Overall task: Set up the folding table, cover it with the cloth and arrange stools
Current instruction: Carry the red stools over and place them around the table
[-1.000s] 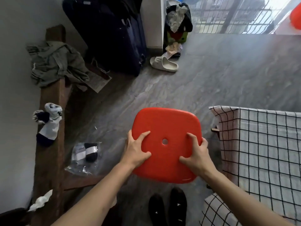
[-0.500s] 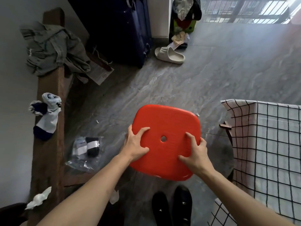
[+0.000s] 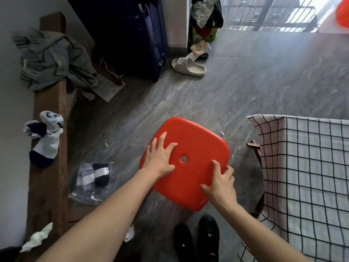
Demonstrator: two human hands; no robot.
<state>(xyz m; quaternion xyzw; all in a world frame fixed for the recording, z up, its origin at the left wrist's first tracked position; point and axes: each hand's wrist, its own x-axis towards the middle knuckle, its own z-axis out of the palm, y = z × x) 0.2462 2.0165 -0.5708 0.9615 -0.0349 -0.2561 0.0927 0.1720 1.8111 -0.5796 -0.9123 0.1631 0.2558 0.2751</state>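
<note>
Stool (image 3: 190, 148) under your hands: left hand (image 3: 160, 157) flat on top, right hand (image 3: 221, 184) gripping its four o'clock edge. Uneven pressing could tip it toward the cloth (image 3: 309, 167) at three o'clock.

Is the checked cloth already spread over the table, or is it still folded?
Spread. The checked cloth lies flat across the table top and hangs down over its near edge, beside the red stool.

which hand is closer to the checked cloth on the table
Right. The right hand grips the red stool seat at the edge facing the checked cloth, a short gap from its hanging side. The left hand lies flat on the seat's far side.
</note>
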